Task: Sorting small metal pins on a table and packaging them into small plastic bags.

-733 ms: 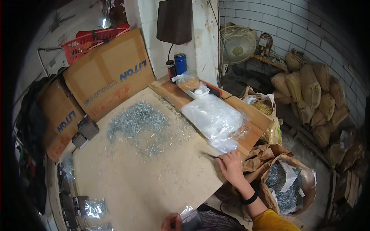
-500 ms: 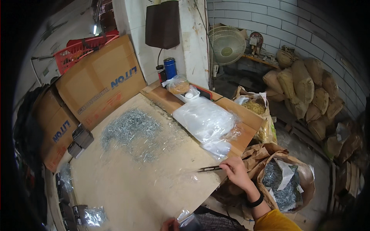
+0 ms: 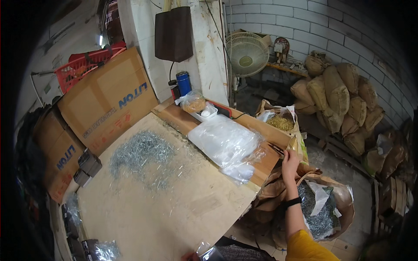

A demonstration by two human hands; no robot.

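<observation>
My right hand [image 3: 291, 164] is closed around a thin dark tool [image 3: 275, 149], maybe tweezers, over the table's right edge next to a brown paper sack. Motion and the fingers leave its exact kind unclear. At the lower edge only a bit of my left hand [image 3: 190, 256] shows, at a small clear plastic bag [image 3: 205, 251]. A loose heap of small silvery metal pins or screws [image 3: 141, 152] is spread on the tabletop [image 3: 161, 215]. To its right lies a stack of clear plastic bags [image 3: 224, 141] on a cardboard strip.
An open sack [image 3: 320, 209] of metal pieces stands at the right, and another sack [image 3: 282, 122] holds golden pieces. Large cartons [image 3: 106, 100] wall the table's far left. Small dark boxes [image 3: 89, 164] stand beside them. Beyond are a fan [image 3: 247, 54] and piled sacks [image 3: 337, 93].
My right hand has moved away from me and to the right with the dark tool, from the table's front right toward the cardboard strip's end. My left hand has sunk further out of view.
</observation>
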